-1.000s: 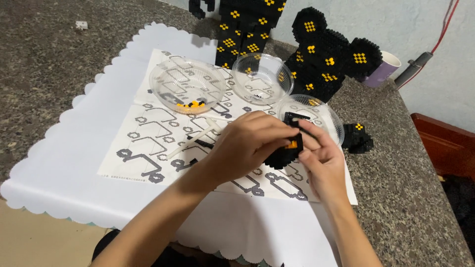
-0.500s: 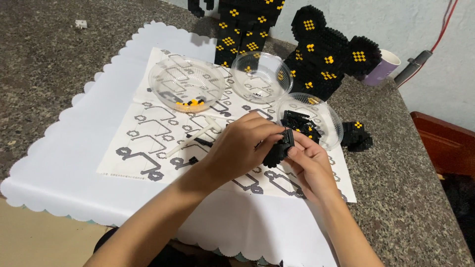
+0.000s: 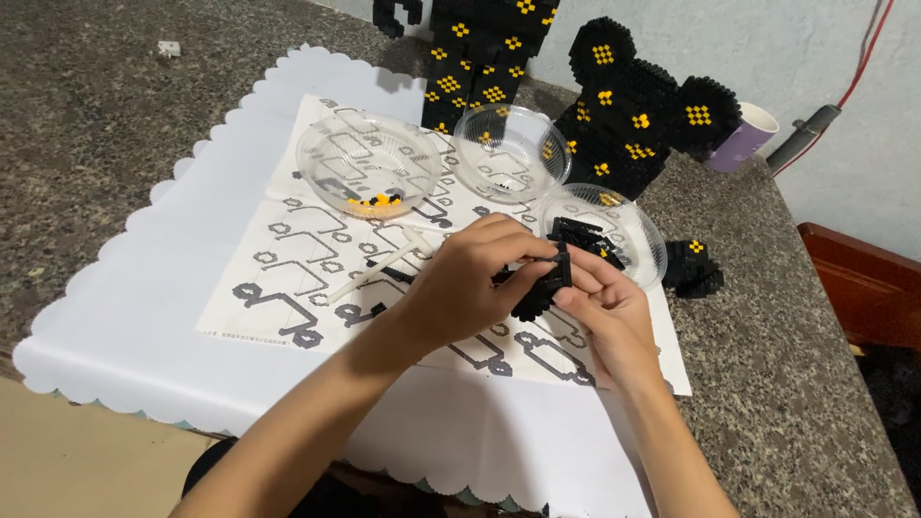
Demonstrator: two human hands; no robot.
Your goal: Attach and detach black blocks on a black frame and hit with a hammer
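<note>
Hands meet over the instruction sheet (image 3: 288,278) on the table (image 3: 767,384): the left hand (image 3: 470,288) and right hand (image 3: 604,312) both have their grip clamped on a small black brick assembly (image 3: 542,288), held just in front of a clear bowl of black bricks (image 3: 614,230). A white tool (image 3: 379,273) lies beside them.

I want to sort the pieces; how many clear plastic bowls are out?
3: one with yellow bits at left, one nearly empty in the middle, one with black bits by the hands.
</note>
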